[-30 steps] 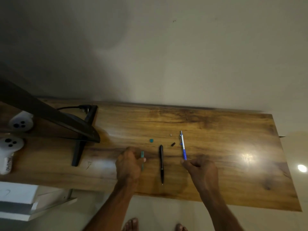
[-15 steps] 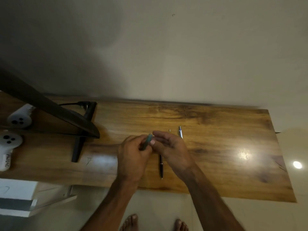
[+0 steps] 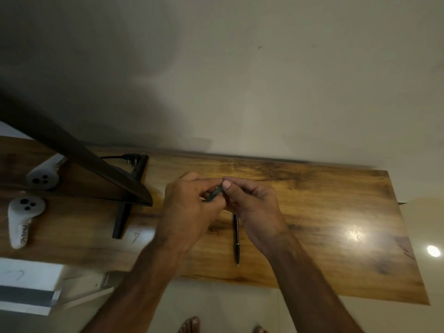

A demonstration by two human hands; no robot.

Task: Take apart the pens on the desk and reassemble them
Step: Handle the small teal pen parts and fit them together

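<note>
We're pinching the green pen piece (image 3: pixel 214 193) between our left hand (image 3: pixel 189 207) and right hand (image 3: pixel 252 205) just above the desk (image 3: pixel 324 212), looking mid-job, while the black pen (image 3: pixel 236 239) is lying there seemingly whole and waiting.

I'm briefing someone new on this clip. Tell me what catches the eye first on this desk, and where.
At the centre, the left hand and right hand meet above the glossy brown wooden desk, pinching a small dark teal pen part between them. Just below the right hand, a slim black pen lies on the desk. At far left rest two white handheld controllers.
</note>
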